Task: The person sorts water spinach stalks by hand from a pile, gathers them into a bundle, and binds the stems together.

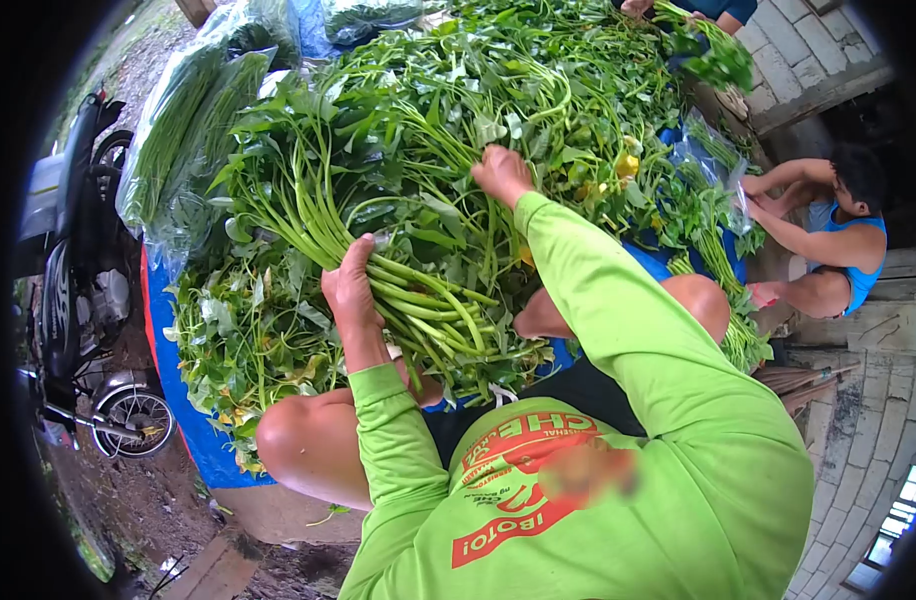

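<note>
Your left hand (353, 285) is wrapped firmly around a thick bunch of long, pale-green stems with dark leafy tops (323, 215) — the cut ends fan out toward your lap, the leaves point up and away to the left. That bunch is held above the broad, tangled heap of loose green leafy stems (598, 85), which spreads over a blue plastic sheet (193, 400) in front of your knees.

Your right hand (503, 175) is in among the heap, fingers curled down into the leaves; its fingertips are hidden, so you cannot tell from here whether they have closed on a stem.

As for progress, the gathering looks partway along. You have one sizeable bunch collected and lined up, though no tie can be made out around it. Beyond it, clear plastic bags packed with long greens (183, 145) lie at the far left, and aligned stems (728, 275) lie along the right side, so a fair share seems sorted. Most of the heap near you is loose, some leaves yellowed — by the look of it, plenty is left to pick through.
</note>
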Motion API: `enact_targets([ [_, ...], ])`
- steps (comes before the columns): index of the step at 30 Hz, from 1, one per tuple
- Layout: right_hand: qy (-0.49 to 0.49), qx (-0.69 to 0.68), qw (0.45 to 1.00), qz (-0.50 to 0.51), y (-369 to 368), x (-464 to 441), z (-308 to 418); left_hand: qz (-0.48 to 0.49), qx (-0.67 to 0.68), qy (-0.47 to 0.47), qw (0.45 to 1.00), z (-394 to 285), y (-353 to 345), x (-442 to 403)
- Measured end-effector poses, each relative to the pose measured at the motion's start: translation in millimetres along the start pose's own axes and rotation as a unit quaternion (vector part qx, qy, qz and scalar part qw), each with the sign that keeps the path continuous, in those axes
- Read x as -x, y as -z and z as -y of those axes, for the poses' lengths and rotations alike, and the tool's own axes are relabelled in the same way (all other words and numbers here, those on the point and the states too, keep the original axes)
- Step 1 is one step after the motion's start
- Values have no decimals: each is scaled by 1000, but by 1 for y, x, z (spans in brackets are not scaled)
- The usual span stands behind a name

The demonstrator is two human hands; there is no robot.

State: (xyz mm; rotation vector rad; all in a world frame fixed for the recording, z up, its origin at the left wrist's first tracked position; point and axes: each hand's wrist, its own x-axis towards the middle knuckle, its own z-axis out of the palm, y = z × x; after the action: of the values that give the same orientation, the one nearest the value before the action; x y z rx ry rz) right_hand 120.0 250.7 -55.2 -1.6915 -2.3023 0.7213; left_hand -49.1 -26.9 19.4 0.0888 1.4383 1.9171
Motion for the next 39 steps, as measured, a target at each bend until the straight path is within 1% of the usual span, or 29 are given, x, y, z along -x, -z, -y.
enact_targets([
  [2, 62, 57, 996, 24, -10, 3, -12, -2, 0, 0, 1000, -3, -3, 1],
  [3, 52, 80, 995, 29, -9, 4, -9, 3, 2, 3, 1000, -4, -3, 0],
  [6, 151, 170, 970, -89, 2, 5, 0, 0, -1, 4, 1000, -5, 0, -1],
  [7, 158, 164, 969, -94, 15, 7, 6, -9, -4, 3, 1000, -6, -1, -3],
  [8, 139, 84, 985, -53, 29, 9, 11, -16, -8, 1, 1000, -7, -2, -4],
  [10, 94, -76, 992, 27, 64, 12, 17, -7, -1, 0, 1000, -7, -3, -7],
  [11, 119, -150, 975, 117, 86, 13, 18, -2, 4, 1, 1000, -6, -3, -7],
  [12, 96, -265, 942, 184, 96, 12, 13, 2, 1, 10, 1000, -5, -3, -8],
  [14, 156, -283, 924, 205, 116, 8, 6, 11, -7, 26, 1000, -3, -4, -9],
  [17, 115, -327, 893, 286, 181, 49, 44, 20, 6, 19, 1000, -10, -15, 1],
  [20, 130, -329, 894, 274, 222, 78, 68, 37, -2, 21, 999, -11, -14, 6],
  [21, 175, -328, 887, 273, 233, 81, 72, 44, -2, 23, 999, -10, -13, 6],
  [24, 164, -312, 913, 206, 260, 92, 90, 69, -9, 22, 997, -10, -11, 6],
  [25, 158, -322, 915, 183, 253, 81, 84, 74, -16, 27, 997, -11, -13, 9],
  [26, 136, -322, 918, 186, 250, 82, 71, 80, -25, 36, 996, -11, -12, 13],
  [27, 117, -323, 920, 190, 249, 85, 66, 71, -44, 22, 996, -7, -13, 13],
  [28, 111, -318, 921, 195, 251, 79, 69, 77, -35, 15, 996, -10, -19, 15],
  [29, 123, -370, 899, 201, 244, 74, 57, 78, -24, 9, 997, -11, -24, 20],
  [32, 75, -424, 893, 133, 223, 86, 51, 89, -36, 27, 995, -13, -21, 29],
  [33, 96, -424, 896, 92, 209, 78, 37, 90, -41, 30, 995, -11, -20, 28],
  [36, 121, -381, 917, -14, 195, 88, 34, 79, -30, 23, 996, -10, -24, 32],
  [37, 141, -318, 937, -47, 195, 95, 36, 80, -27, 22, 996, -9, -25, 32],
  [38, 159, -220, 958, -90, 198, 101, 37, 80, -23, 21, 996, -8, -25, 31],
  [39, 177, -120, 968, -130, 205, 110, 43, 86, -15, 13, 996, -1, -22, 26],
])
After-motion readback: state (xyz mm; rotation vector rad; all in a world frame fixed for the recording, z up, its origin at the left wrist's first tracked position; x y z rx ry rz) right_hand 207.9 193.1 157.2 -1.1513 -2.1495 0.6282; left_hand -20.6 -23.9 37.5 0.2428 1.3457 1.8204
